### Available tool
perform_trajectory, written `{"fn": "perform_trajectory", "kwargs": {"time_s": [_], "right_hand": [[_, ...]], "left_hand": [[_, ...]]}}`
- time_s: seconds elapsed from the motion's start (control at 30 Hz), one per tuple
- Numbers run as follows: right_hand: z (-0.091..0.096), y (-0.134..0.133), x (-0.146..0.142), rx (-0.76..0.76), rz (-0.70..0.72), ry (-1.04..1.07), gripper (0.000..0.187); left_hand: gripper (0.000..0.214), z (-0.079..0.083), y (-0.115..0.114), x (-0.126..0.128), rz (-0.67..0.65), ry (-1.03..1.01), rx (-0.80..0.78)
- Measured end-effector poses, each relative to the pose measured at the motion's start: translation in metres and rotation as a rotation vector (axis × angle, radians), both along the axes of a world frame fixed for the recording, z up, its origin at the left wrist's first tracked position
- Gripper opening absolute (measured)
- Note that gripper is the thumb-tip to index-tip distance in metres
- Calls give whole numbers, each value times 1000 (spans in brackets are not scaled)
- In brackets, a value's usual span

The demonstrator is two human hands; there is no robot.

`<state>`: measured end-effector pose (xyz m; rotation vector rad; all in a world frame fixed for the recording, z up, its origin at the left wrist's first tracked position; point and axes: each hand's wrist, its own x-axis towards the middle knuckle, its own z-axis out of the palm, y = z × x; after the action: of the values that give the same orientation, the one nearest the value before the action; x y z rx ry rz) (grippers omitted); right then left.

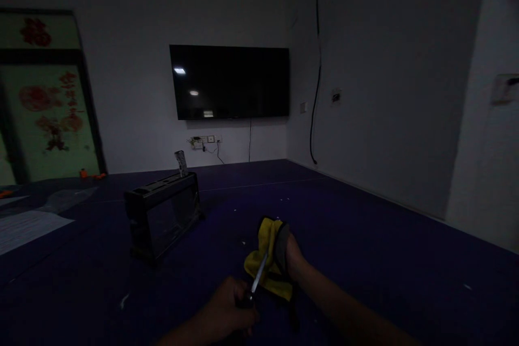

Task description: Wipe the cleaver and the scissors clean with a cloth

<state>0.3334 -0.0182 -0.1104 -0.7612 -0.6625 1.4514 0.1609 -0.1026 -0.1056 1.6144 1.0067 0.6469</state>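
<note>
My left hand (230, 305) is closed around the dark handle of a knife (258, 274), low in the middle of the view. The narrow blade slants up and to the right, its far end against a yellow and grey cloth (265, 235). My right hand (292, 254) reaches into the folds of this cloth from the right. The cloth covers its fingers, and part of it hangs down under the blade. Left of my hands stands a black slotted stand (162, 189) with see-through sides. A light, patterned handle (180, 163) sticks up from its top.
The dark purple surface (365, 259) carries small white scraps. Paper sheets (30, 230) and clear plastic (67, 199) lie at the left, with orange items (83, 173) farther back. A television (231, 84) hangs on the far wall; a black cable (316, 102) dangles in the corner.
</note>
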Motion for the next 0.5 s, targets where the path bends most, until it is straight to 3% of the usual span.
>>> {"fn": "perform_trajectory", "kwargs": {"time_s": [0.27, 0.5], "right_hand": [[9, 8, 15, -14, -131, 4, 20], [5, 8, 13, -23, -125, 11, 22]], "left_hand": [[23, -5, -3, -5, 55, -19, 0], [26, -9, 1, -6, 24, -15, 30]]}}
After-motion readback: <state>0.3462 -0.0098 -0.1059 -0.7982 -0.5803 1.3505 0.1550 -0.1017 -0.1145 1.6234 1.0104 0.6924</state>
